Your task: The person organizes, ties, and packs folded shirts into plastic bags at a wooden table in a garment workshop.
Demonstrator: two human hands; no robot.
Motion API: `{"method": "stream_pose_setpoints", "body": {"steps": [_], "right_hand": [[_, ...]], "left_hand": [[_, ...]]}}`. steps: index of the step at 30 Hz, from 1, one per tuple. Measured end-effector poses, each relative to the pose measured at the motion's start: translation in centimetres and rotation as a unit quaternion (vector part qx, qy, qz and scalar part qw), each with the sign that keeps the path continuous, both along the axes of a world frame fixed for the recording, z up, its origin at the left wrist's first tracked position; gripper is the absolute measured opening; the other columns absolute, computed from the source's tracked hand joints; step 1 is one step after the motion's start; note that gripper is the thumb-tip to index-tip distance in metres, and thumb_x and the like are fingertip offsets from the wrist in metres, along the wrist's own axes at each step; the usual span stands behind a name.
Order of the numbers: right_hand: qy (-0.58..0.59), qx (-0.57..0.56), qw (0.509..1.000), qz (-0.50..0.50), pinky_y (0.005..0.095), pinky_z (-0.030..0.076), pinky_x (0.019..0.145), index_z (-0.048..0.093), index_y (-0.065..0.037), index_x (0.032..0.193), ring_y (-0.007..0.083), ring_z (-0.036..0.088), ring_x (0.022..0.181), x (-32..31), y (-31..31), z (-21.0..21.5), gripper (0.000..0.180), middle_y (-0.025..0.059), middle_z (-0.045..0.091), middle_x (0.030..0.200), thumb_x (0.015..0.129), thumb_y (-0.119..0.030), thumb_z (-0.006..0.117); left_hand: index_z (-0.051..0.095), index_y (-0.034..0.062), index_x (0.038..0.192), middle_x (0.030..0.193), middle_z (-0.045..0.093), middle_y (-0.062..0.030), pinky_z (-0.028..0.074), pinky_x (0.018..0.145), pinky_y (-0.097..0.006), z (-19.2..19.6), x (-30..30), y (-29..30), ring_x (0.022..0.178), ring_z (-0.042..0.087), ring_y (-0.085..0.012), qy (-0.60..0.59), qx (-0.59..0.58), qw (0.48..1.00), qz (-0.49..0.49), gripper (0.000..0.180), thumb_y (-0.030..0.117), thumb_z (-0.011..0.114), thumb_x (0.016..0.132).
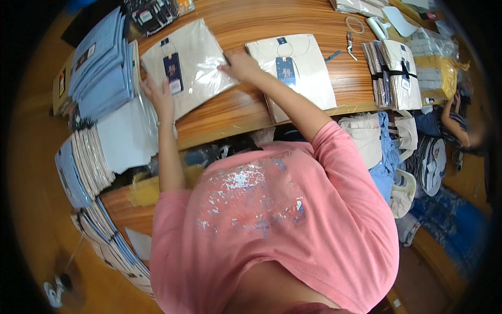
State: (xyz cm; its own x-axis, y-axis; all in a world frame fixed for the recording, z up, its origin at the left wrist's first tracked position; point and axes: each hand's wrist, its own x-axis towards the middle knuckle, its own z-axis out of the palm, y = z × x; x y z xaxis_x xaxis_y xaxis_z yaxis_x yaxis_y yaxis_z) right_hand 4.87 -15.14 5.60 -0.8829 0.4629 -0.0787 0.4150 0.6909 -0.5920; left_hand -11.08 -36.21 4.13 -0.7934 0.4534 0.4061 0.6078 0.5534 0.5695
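Both hands are pressing flat, unclenched, on a bagged shirt [188, 65] on the table [246, 107]: left hand [157, 94] at its near-left edge, right hand [239, 65] at its right edge. Squaring appears underway; next, judged, aligning it beside the second shirt [295, 70].

- bagged shirt [185, 65] under my hands: cream, navy tag
- second folded shirt [295, 70], 1 o'clock: cream, navy tag
- stack [102, 60] at 10 o'clock: light blue
- table [246, 21]: orange-brown wood grain
- my tee [277, 220]: pink, silver flecked print
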Motion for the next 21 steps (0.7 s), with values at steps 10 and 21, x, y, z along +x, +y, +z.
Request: {"method": "stream_pose_setpoints", "body": {"steps": [10, 21], "right_hand": [[-0.168, -0.594, 0.756, 0.218, 0.0242, 0.047, 0.059, 0.049, -0.004, 0.119, 0.0108, 0.058, 0.075, 10.4, -7.0, 2.8, 0.052, 0.0023, 0.06, 0.091, 0.08, -0.035, 0.063], [-0.013, -0.738, 0.665, -0.119, 0.0429, 0.041, 0.083, 0.046, -0.013, 0.114, 0.0194, 0.048, 0.1, 6.9, -6.1, -1.2, 0.034, 0.0057, 0.05, 0.113, 0.087, -0.03, 0.056]], "left_hand": [[0.016, 0.0045, 0.141, 0.145, 0.009, -0.0258, 0.012, 0.108, -0.041, 0.8, 10.0, 4.1, 0.135, 0.006, -0.0369, -0.315, 0.012, 0.948, 0.052, 0.072, 0.041, 0.048, 0.088], [0.039, -0.003, 0.129, 0.124, 0.048, -0.0256, 0.035, 0.098, -0.038, 2.0, 2.9, 2.9, 0.116, 0.046, -0.0369, 0.032, -0.172, 0.984, 0.029, 0.073, 0.045, 0.06, 0.078]]}}
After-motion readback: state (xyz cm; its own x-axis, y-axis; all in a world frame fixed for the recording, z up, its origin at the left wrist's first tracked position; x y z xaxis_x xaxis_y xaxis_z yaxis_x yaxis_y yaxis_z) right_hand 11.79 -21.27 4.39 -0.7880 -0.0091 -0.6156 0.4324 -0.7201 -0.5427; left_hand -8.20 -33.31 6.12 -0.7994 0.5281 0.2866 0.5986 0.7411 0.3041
